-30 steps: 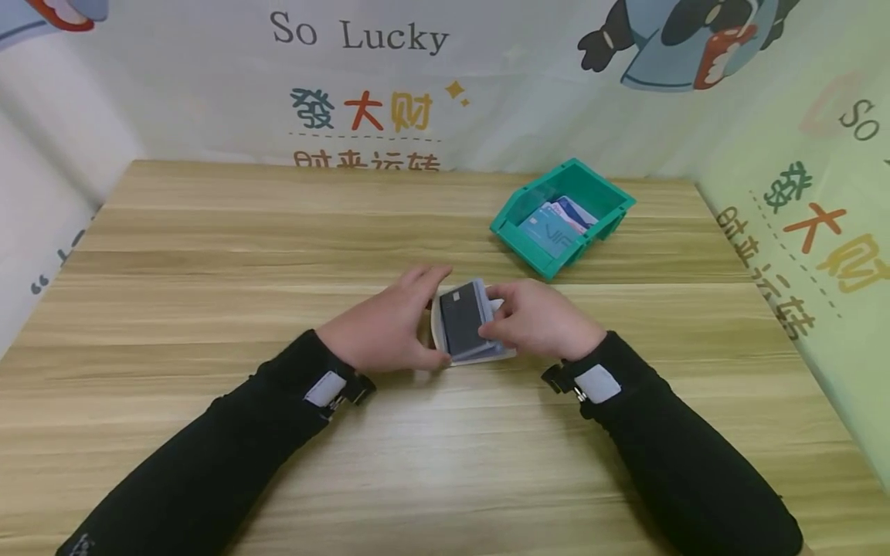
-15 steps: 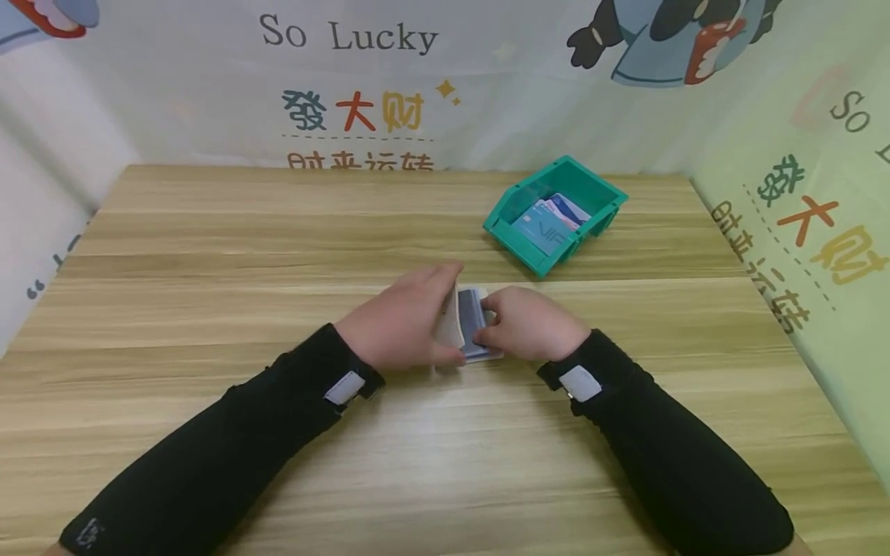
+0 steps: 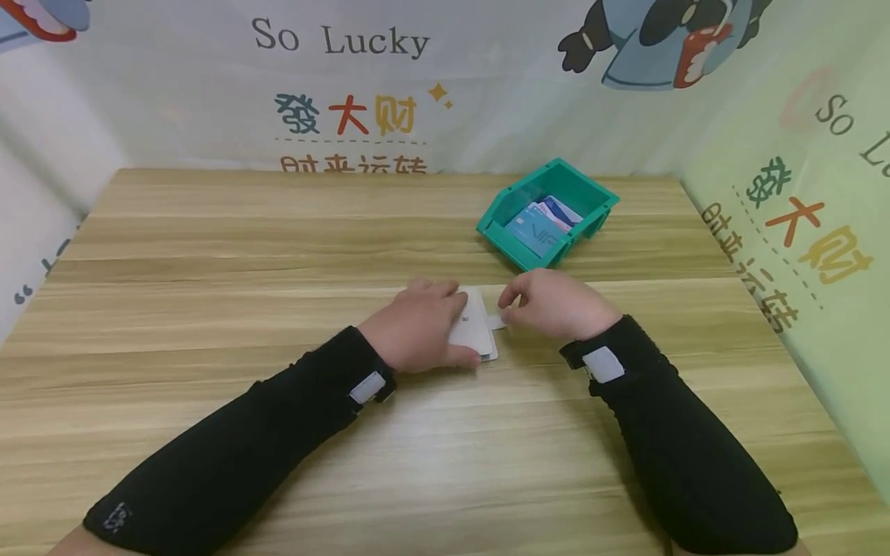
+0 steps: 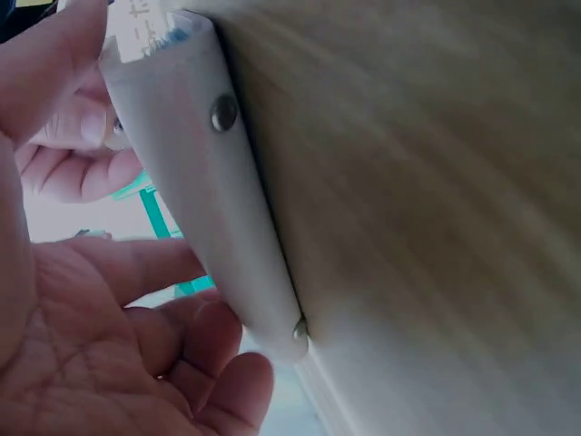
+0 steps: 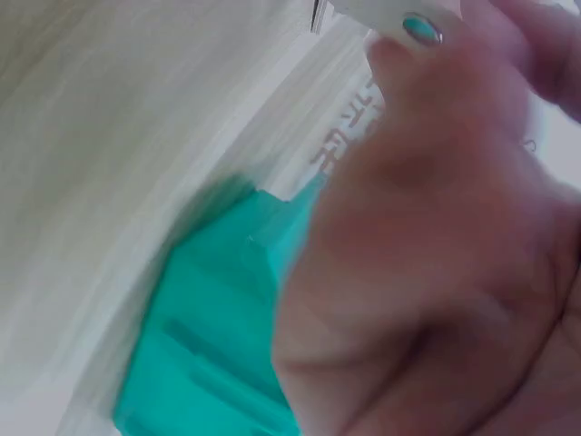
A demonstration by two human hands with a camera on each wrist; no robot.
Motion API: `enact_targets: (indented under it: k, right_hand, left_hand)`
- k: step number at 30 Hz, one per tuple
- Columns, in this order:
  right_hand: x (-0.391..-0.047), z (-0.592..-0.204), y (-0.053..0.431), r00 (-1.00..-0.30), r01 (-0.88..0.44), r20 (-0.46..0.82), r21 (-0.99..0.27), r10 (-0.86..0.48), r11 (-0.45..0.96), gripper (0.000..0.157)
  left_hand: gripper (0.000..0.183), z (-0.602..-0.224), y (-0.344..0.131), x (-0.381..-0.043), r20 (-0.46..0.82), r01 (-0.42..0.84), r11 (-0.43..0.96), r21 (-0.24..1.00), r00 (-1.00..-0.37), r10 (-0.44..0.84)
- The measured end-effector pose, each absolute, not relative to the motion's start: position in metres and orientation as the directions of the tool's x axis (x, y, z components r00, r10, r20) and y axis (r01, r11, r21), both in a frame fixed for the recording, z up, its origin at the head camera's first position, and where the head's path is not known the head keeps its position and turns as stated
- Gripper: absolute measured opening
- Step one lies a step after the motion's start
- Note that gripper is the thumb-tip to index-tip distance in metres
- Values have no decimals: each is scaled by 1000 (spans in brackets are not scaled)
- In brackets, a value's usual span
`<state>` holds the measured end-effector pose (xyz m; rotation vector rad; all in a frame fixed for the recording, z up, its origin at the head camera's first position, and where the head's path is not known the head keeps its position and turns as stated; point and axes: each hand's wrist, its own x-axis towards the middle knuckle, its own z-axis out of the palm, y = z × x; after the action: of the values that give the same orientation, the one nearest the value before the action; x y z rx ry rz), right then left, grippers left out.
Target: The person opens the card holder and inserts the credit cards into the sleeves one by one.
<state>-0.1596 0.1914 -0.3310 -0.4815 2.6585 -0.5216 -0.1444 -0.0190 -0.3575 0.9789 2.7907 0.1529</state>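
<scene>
A white card holder (image 3: 476, 328) lies folded over on the wooden table, cards showing at its short end in the left wrist view. My left hand (image 3: 420, 324) holds it across the cover, thumb at the near edge and fingers toward the far edge. Along its rounded spine (image 4: 195, 163) are metal snaps, one snap (image 4: 223, 113) near the end. From the right side sticks out a short strap (image 3: 497, 321), which my right hand (image 3: 559, 305) pinches between thumb and fingertips. In the right wrist view a shiny snap (image 5: 422, 28) shows on this strap.
Behind my right hand stands a green bin (image 3: 492, 221) with several cards (image 3: 535, 230) in it, the top one marked VIP. A printed white cloth (image 3: 487, 100) hangs along the table's back edge and sides.
The card holder's cover has been folded rightward over the dark card and the stack by my left hand. My right hand has left the cards and moved right to the strap.
</scene>
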Motion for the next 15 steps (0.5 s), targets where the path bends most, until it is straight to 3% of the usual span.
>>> enact_targets:
  k: [5, 10, 15]
  right_hand:
    - [-161, -333, 192, -811, -306, -304, -507, -499, 806, 20]
    - [-163, -338, 181, -799, -344, -245, -562, -548, 752, 11]
    - [-170, -342, 164, -783, -389, -233, -541, -577, 746, 8]
  left_hand:
    - [72, -358, -25, -147, -173, 592, 792, 152, -773, 611]
    - [70, -360, -28, -150, -173, 575, 792, 203, -775, 607]
    - [68, -361, -29, -152, -166, 564, 789, 242, -777, 607]
